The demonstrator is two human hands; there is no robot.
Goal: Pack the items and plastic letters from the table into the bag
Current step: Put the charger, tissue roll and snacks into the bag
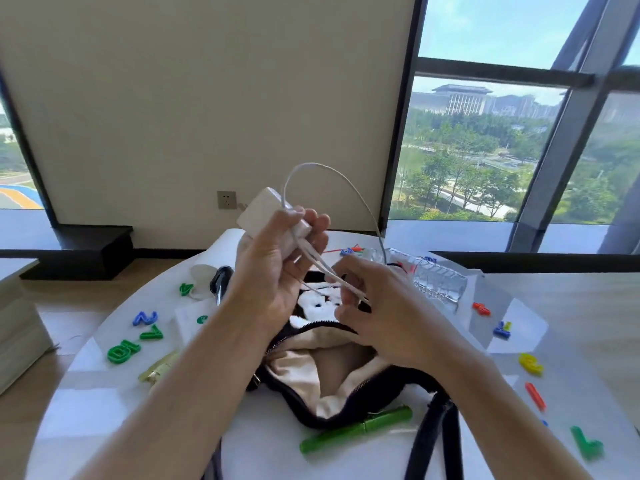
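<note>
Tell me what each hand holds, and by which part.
Left hand grips the white charger block by its cable end; right hand pinches the white cable just below it.

Background: plain beige wall (207,98), one grey wall socket (227,199) low on it, centre. Dark low step (93,251) at wall base, left, on wooden floor (149,268). Pale block (17,327) at left frame edge, partly cut off. Right: large window (485,150) with dark frame (502,72) and a slanted grey beam (568,116). Outside: trees (467,174), a pale multi-storey building (457,98) beyond, hazy blue sky. Narrow window strip (10,161) far left
</note>
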